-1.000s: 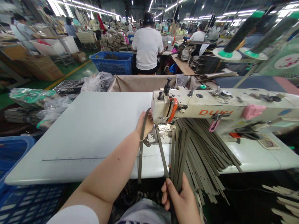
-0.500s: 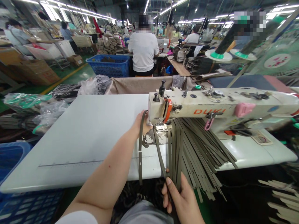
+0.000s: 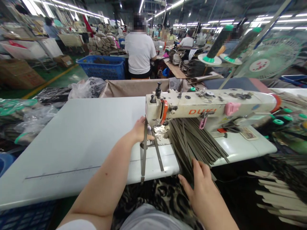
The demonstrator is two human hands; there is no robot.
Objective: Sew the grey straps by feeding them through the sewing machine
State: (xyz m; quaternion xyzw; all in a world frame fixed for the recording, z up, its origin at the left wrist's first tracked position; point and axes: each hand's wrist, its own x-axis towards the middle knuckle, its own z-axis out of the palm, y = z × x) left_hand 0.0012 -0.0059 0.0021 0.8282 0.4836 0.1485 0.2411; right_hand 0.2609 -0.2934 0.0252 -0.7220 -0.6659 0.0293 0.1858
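nearest to the camera, the right hand [image 3: 198, 182] is spread, with its thumb well apart from its fingers, and the fingertips touch the bundle of dark strips [image 3: 199, 137]. half a second ago this hand was pinching the single strip [image 3: 157, 150]; now it has let it go. the near end of this strip lies free on the white table [image 3: 83, 127], close to the front edge, and its far end is near the needle area. in my judgement, the right hand has been freed from this piece and is given to the bundle.

a little farther, the left hand [image 3: 138, 131] is beside the sewing machine [image 3: 182, 105], about where it was. whether it pinches something i cannot tell, because the hanging strip [image 3: 144, 150] covers part of it. this strip now falls straighter, without the curve at its top, and passes over the table edge.

behind the machine, a person in a white shirt [image 3: 139, 51] sits beside a blue basket [image 3: 100, 68].
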